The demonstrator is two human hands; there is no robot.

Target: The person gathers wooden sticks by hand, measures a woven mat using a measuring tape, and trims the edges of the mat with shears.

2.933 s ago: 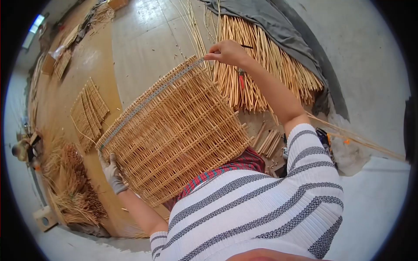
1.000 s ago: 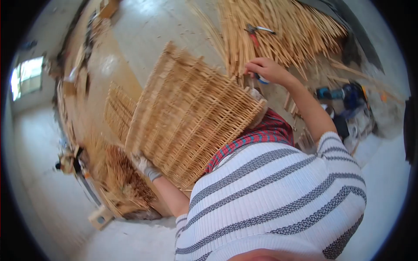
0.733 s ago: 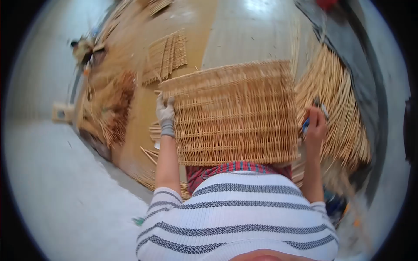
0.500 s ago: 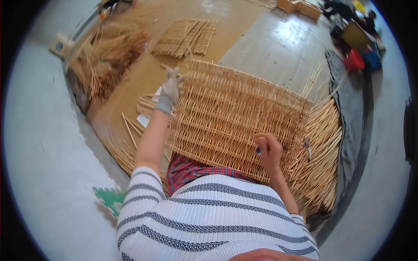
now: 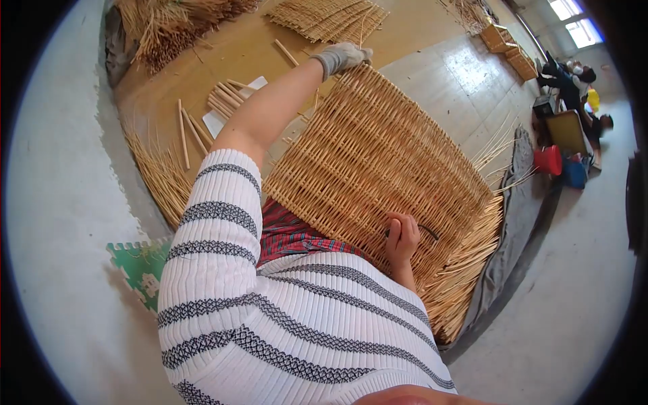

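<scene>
A woven wicker panel (image 5: 378, 155) lies tilted over my lap, on a plaid cloth (image 5: 297, 226). My left hand (image 5: 345, 57), in a pale glove, is closed at the panel's far corner, arm stretched out; its fingertips are partly hidden. My right hand (image 5: 402, 237) is bare and closed above the near right part of the panel. It holds a small tool with a dark curved end (image 5: 428, 232) sticking out to the right; its handle is mostly covered by my fingers.
Cut sticks (image 5: 226, 98) lie on the floor at left, and a pile of wicker rods (image 5: 466, 270) sits at right beside grey cloth (image 5: 516, 202). Farther off are woven panels (image 5: 324, 20), baskets (image 5: 520, 64), a red bucket (image 5: 547, 160) and people (image 5: 574, 84).
My left hand has moved forward and right with the panel's far corner, and the panel has turned clockwise. My right hand stays low over it. The camera view has shifted too.
</scene>
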